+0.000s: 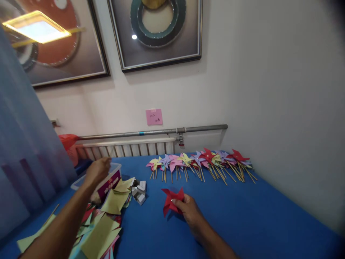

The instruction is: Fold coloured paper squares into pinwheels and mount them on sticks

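Observation:
Pinched between thumb and fingers of my right hand (190, 212) is a red paper pinwheel head (169, 202), held just above the blue table. A small pale dot marks its centre, and no stick shows on it. My left hand (99, 171) is over a clear plastic box (116, 167) with a purple label. Its fingers look curled together; anything in them is hidden from me. Below my left forearm lies a loose heap of coloured paper sheets, with yellow sheets (115, 202) on top.
Finished pinwheels (207, 156) on wooden sticks lie in a row along the table's far side. Small open white boxes (139, 192) stand beside the paper heap. A blue curtain (29, 154) hangs at the left. Behind the table run a metal pipe (121, 133) and a radiator (126, 144).

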`<act>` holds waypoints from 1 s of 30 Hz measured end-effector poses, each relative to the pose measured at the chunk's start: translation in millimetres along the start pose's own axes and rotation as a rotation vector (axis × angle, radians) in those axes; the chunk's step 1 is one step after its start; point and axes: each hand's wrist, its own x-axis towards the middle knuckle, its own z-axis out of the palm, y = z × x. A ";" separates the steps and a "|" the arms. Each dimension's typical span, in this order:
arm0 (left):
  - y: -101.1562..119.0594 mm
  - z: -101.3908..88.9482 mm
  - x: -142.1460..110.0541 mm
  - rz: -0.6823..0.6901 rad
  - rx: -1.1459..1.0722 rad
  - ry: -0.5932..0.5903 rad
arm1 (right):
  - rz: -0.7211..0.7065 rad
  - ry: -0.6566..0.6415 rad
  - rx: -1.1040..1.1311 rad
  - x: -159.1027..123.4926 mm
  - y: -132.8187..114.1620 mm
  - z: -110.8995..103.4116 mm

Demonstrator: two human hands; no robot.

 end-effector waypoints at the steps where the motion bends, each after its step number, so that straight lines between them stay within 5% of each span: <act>1: 11.9 8.5 -12.9 0.046 -0.179 -0.053 | -0.002 0.000 -0.002 0.3 -0.3 -0.1; 6: 74.4 74.0 -95.7 0.045 -1.009 -0.388 | -0.013 0.019 0.004 5.2 1.7 -1.6; 10: 94.8 108.7 -129.7 -0.059 -1.179 -0.367 | -0.019 0.020 0.027 5.5 2.7 -2.0; 18: 72.8 135.4 -132.4 -0.029 -1.041 -0.339 | -0.023 -0.015 0.046 2.9 6.7 -4.1; 24: 72.2 147.4 -140.9 0.043 -0.730 -0.307 | 0.005 0.029 0.060 1.1 3.3 -5.3; 30: 80.0 145.9 -153.0 0.217 -0.492 -0.503 | 0.043 0.111 0.110 -4.1 -6.1 -2.3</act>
